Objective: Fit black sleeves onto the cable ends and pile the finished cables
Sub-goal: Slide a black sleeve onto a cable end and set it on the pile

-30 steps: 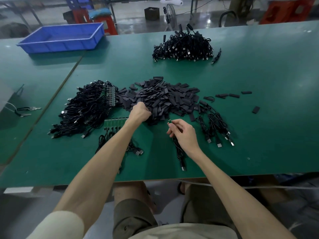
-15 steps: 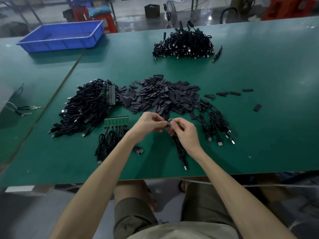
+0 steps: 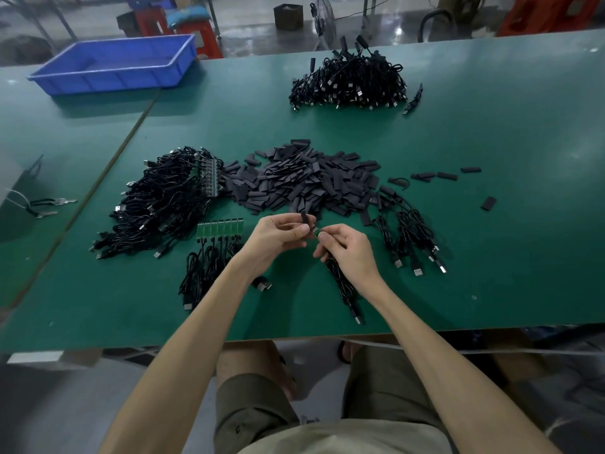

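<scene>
Head view.

1. Left hand [image 3: 278, 235]: we see it raised just above the green table top [image 3: 491, 142]. Its thumb and fingers pinch one short, flat black sleeve [image 3: 304, 218], which stands roughly upright.
2. Right hand [image 3: 347, 249]: its fingers are curled round a thin black cable [image 3: 342, 283], gripping it just behind the small green circuit board end [image 3: 316, 231]. The board end points toward the left hand and lies just beside the sleeve. We cannot tell whether the two touch.
3. The rest of the held cable hangs down, and its looped length lies on the table. Its metal USB plug [image 3: 359, 319] rests near the front edge.
4. Directly behind both hands lies the wide heap of loose black sleeves [image 3: 304, 178].
5. Left of that heap we note a large tangled pile of black cables [image 3: 163, 204]. In front of it, a strip of joined green boards [image 3: 220, 228] lies flat with its cables trailing toward the person.
6. Right of the hands lies a small group of black cables with USB plugs [image 3: 409, 231].
7. A further pile of black cables [image 3: 350, 83] sits far back on the table, well apart from the hands.
8. A blue rectangular plastic tray [image 3: 114, 65] stands at the far left.
</scene>
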A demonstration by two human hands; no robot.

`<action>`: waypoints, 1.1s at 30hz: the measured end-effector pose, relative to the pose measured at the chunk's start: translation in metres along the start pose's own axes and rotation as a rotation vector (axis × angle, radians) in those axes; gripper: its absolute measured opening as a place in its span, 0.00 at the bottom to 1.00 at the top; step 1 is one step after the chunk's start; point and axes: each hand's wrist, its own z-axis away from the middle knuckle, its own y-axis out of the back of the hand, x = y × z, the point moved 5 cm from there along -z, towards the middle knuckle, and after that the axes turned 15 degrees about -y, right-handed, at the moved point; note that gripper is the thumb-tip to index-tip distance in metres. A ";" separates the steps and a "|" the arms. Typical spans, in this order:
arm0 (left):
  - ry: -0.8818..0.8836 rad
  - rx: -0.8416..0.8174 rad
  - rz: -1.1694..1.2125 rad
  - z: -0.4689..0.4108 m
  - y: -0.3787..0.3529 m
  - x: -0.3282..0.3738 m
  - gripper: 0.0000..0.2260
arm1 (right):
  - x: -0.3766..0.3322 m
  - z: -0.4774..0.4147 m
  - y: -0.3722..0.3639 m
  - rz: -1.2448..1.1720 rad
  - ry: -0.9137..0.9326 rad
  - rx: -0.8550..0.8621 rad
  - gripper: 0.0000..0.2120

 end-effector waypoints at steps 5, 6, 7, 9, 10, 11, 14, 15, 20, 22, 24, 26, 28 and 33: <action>0.038 0.150 0.232 -0.001 0.001 -0.012 0.11 | 0.000 0.001 0.000 -0.065 -0.027 -0.023 0.09; 0.041 0.161 0.261 0.000 -0.001 -0.013 0.10 | -0.001 0.001 0.000 -0.069 -0.031 -0.024 0.09; 0.044 0.170 0.282 0.000 -0.002 -0.015 0.09 | -0.001 0.001 0.000 -0.073 -0.034 -0.025 0.10; 0.043 0.185 0.308 0.000 -0.005 -0.016 0.10 | -0.001 0.000 0.001 -0.074 -0.039 -0.024 0.10; 0.041 0.186 0.316 0.000 -0.005 -0.015 0.10 | -0.001 0.000 0.001 -0.074 -0.040 -0.023 0.11; 0.040 0.184 0.318 0.000 -0.006 -0.015 0.10 | -0.001 -0.001 0.001 -0.072 -0.043 -0.022 0.11; 0.039 0.160 0.294 0.000 -0.008 -0.015 0.12 | 0.000 -0.001 0.001 -0.063 -0.047 -0.024 0.11; 0.040 0.150 0.285 0.001 -0.008 -0.015 0.12 | 0.001 -0.001 0.001 -0.057 -0.048 -0.023 0.11; 0.047 0.121 0.286 0.002 -0.007 -0.016 0.11 | 0.000 -0.001 0.001 -0.062 -0.037 -0.034 0.10; 0.052 0.102 0.274 0.003 -0.007 -0.016 0.11 | 0.000 -0.002 0.001 -0.058 -0.037 -0.040 0.10; 0.050 0.088 0.263 0.003 -0.008 -0.016 0.11 | 0.001 -0.002 0.001 -0.053 -0.036 -0.041 0.10; 0.044 0.081 0.258 0.004 -0.008 -0.015 0.11 | 0.001 -0.001 0.000 -0.055 -0.033 -0.041 0.11; 0.040 0.075 0.247 0.004 -0.008 -0.015 0.12 | 0.002 -0.001 0.000 -0.053 -0.032 -0.039 0.11; 0.025 0.084 0.229 0.004 -0.006 -0.016 0.12 | 0.002 -0.002 0.000 -0.040 -0.040 -0.036 0.11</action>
